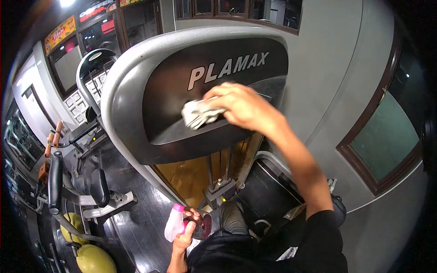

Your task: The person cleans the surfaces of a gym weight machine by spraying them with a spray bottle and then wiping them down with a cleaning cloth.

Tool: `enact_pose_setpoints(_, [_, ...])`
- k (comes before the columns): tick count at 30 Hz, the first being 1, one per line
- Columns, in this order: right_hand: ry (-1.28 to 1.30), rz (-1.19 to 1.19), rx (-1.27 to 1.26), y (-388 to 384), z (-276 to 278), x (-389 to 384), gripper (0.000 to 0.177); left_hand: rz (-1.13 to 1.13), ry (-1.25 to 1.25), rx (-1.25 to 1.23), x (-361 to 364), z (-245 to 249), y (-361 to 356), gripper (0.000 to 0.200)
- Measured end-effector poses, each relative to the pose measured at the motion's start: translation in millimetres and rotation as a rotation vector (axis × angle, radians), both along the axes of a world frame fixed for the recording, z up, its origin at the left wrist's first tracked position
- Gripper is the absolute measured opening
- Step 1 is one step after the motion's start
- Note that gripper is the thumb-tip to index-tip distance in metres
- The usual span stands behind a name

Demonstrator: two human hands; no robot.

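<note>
My right hand (241,107) presses a crumpled white and grey cloth (200,113) against the dark front panel (168,86) of a gym machine. The cloth touches the panel below the white PLAMAX lettering (227,70), bunched under my fingers. Low down near my body, my left hand (184,236) is wrapped round a spray bottle with a white and pink head (174,223). Most of the bottle's body is hidden by the hand and the dark clothing.
A silver rim (123,77) frames the panel, with weight-stack rods (218,168) beneath it. Other gym machines (75,182) and yellow-green balls (95,259) stand on the left. A grey wall (337,82) with a brown-framed window (387,132) is close on the right.
</note>
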State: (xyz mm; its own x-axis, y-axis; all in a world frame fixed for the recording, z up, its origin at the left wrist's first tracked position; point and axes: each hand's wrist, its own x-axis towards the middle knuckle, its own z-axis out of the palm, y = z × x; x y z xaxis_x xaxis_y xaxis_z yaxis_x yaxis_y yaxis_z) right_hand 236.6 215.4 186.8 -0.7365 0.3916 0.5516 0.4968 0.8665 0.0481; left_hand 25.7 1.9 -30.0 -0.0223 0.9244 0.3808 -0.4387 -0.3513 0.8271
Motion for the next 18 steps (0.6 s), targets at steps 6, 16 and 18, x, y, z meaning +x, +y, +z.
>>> enact_pose_setpoints(6, [-0.156,-0.468,-0.016,43.3,15.1,89.1,0.037,0.005,-0.016,-0.012,-3.4,-2.5,2.0,0.027])
enact_pose_setpoints(16, [0.252,-0.928,0.260,78.5,0.0,114.3,0.042,0.022,0.012,0.031,-4.1,-1.9,8.8,0.026])
enact_pose_setpoints(18, [0.236,-0.926,0.168,85.3,-1.6,122.7,0.040,0.023,0.000,0.020,-6.5,-5.3,9.2,0.026])
